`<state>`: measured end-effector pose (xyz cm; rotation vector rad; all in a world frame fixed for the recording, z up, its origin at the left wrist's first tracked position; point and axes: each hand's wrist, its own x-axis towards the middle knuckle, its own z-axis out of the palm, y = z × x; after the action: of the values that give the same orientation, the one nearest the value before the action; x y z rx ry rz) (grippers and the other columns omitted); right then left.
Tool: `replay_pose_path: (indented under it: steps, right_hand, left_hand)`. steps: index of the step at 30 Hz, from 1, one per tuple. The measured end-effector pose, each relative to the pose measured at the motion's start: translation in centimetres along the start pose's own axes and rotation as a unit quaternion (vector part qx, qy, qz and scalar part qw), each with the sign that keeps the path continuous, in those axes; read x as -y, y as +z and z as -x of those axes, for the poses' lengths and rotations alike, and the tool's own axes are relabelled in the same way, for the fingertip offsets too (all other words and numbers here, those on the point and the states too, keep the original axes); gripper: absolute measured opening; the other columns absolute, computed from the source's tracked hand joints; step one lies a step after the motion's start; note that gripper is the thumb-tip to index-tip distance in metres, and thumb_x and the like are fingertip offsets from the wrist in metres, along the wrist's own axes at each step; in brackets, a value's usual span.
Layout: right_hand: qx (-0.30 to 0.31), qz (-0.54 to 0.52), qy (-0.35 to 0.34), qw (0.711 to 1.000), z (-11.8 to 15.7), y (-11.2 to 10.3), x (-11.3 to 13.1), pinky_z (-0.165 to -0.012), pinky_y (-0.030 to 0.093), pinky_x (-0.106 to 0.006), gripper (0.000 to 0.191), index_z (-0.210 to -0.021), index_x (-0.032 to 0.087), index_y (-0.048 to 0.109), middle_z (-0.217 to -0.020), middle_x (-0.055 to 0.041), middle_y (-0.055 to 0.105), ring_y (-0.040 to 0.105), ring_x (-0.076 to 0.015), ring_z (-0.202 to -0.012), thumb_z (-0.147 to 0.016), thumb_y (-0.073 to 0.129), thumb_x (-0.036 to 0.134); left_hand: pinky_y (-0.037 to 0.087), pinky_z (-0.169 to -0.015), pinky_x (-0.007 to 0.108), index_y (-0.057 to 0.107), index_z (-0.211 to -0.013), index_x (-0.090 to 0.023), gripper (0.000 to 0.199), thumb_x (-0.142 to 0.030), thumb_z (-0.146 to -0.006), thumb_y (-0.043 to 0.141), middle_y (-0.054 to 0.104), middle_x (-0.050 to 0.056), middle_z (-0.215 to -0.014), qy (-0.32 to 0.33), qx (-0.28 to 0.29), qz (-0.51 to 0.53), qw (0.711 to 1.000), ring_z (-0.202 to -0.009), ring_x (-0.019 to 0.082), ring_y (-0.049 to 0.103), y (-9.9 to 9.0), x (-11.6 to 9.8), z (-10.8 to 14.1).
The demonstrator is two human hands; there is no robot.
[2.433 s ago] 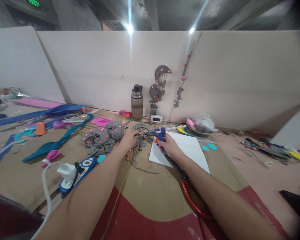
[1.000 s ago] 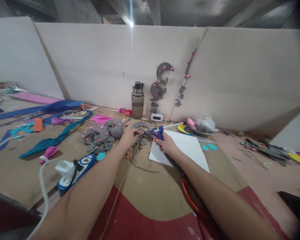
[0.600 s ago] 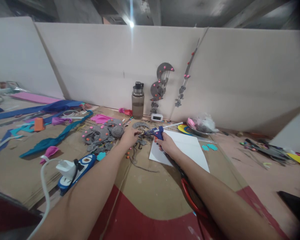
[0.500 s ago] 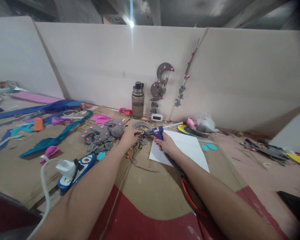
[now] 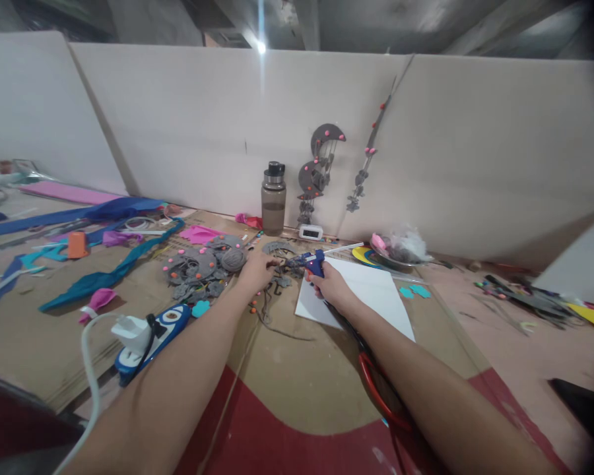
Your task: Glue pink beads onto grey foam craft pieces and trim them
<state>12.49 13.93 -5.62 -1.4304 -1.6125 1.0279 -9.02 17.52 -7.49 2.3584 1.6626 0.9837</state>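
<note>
My right hand (image 5: 332, 284) is wrapped round a blue glue gun (image 5: 315, 262), its nozzle pointing left and a white glue stick (image 5: 344, 247) jutting from its back. Close to the nozzle, the fingers of my left hand (image 5: 258, 270) are pinched together over small grey felt pieces (image 5: 283, 282); what they grip is too small to make out. Just behind lies a grey felt crescent (image 5: 279, 248). Grey cord (image 5: 282, 335) trails toward me over the cardboard. Left of my left hand is a pile of grey felt rings (image 5: 191, 265) with pink and orange dots, beside a ball of grey yarn (image 5: 233, 259).
A water bottle (image 5: 274, 201) and small digital clock (image 5: 310, 232) stand by the white partition, where felt hangings (image 5: 327, 137) are fixed. White paper (image 5: 361, 290) lies under my right hand. Red-handled scissors (image 5: 376, 389) are below my right forearm. A power strip (image 5: 151, 343) sits left.
</note>
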Motion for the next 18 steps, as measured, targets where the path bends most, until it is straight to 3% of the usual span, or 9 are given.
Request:
replay_pose_path:
  steps: [18]
  right_hand:
    - [0.005, 0.001, -0.001, 1.000, -0.20, 0.02, -0.05, -0.039, 0.036, -0.017, 0.016, -0.087, 0.020, 0.046, -0.055, 0.0067, 0.048, 0.043, -0.0062, -0.040, -0.074, 0.056, 0.022]
  left_hand:
    - [0.045, -0.088, 0.034, 0.073, -0.092, -0.018, 0.029, -0.014, -0.074, 0.051, 0.070, 0.007, -0.091, -0.004, 0.008, 0.003, 1.000, -0.090, 0.021, 0.061, 0.07, 0.10, -0.07]
